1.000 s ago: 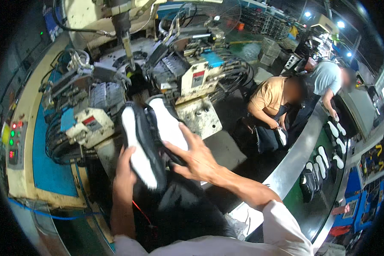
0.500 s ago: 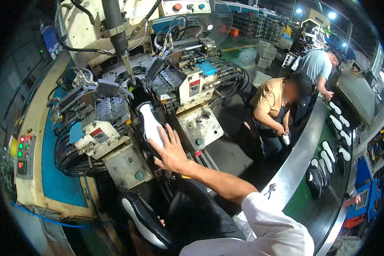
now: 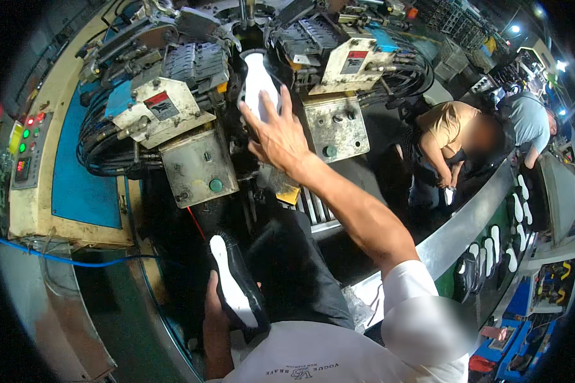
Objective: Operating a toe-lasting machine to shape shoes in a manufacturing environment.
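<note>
My right hand [image 3: 280,135] reaches forward with its fingers spread. They lie over the near part of a white-bottomed black shoe upper [image 3: 257,73], which sits sole side up between the two clamp units of a machine. Low in the view, my left hand [image 3: 213,295] grips a second black shoe upper [image 3: 235,287] from the side, near my lap. Its white bottom faces up and its narrow end points away from me. Most of my left fingers are hidden behind this upper.
Metal panels with green buttons hang below the left clamp unit [image 3: 163,108] and right clamp unit [image 3: 351,64]. A lit control panel [image 3: 30,150] stands far left. On the right, a conveyor [image 3: 421,252] carries several white-bottomed uppers. Two people work beside it, one holding an upper.
The view has shifted, so the machine sits higher and to the right. My left hand shows more, and its upper has turned more upright. My right hand stays over the machine's upper.
</note>
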Tool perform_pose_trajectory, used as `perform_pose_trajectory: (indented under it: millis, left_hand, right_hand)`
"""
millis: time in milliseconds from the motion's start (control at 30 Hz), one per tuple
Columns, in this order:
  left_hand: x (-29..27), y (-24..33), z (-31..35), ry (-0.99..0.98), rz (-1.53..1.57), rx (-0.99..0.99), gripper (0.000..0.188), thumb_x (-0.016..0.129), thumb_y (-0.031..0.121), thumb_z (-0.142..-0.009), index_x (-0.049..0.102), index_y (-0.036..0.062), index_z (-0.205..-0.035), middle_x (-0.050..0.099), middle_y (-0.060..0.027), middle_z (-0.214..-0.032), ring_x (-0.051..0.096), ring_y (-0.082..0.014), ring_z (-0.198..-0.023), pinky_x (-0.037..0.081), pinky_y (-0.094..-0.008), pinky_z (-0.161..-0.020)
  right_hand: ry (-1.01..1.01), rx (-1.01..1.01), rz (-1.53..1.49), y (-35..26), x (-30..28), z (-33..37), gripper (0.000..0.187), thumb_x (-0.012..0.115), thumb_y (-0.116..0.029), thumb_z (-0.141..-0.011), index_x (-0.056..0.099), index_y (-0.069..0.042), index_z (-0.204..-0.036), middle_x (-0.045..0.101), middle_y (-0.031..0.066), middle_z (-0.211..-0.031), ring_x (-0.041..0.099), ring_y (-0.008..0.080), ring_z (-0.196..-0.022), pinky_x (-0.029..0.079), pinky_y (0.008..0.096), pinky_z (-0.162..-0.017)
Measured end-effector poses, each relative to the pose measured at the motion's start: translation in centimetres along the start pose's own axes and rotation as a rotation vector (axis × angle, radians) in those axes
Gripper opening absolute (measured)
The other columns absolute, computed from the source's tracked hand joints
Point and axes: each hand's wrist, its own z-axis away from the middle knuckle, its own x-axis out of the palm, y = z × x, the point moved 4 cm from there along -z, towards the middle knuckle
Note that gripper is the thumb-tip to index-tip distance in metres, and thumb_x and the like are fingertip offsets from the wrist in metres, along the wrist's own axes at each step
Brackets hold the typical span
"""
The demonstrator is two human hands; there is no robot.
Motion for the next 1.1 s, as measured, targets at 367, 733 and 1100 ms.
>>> perform_pose_trajectory:
  millis: [367,733,1100]
  left_hand:
    - [2.2,2.8,-9.6,0.099,-0.195,0.107,0.058,0.058,0.054,-0.111,0.069,0.0043,-0.138,0.076,-0.0075,-0.120,0.070,-0.0218,-0.105,0.056,-0.0365,-0.095]
    - [3.8,3.5,-10.6,-0.209,-0.042,-0.070,0.067,0.050,0.056,-0.112,0.059,0.0019,-0.149,0.075,-0.0198,-0.127,0.075,-0.0366,-0.110,0.060,-0.0518,-0.102]
    - [-1.3,1.9,-2.0,-0.299,0.027,0.326,0.085,0.058,0.049,-0.101,0.041,-0.0098,-0.160,0.065,-0.0364,-0.143,0.075,-0.0414,-0.117,0.060,-0.0504,-0.104]
  right_hand:
    - [0.006,-0.022,-0.058,4.7,1.3,-10.7,0.083,0.082,-0.041,-0.091,0.046,-0.028,-0.164,0.046,0.0276,-0.160,0.032,0.0686,-0.147,0.064,0.0637,-0.098]
    - [-0.004,0.033,0.020,4.0,0.0,-12.4,0.082,0.083,-0.041,-0.092,0.047,-0.032,-0.165,0.046,0.0259,-0.163,0.035,0.0685,-0.148,0.055,0.0669,-0.111]
    - [0.143,0.023,-0.605,-1.7,6.5,9.0,0.061,0.074,-0.015,-0.098,0.059,-0.014,-0.158,0.031,0.0280,-0.174,0.039,0.0490,-0.156,0.035,0.0504,-0.129]
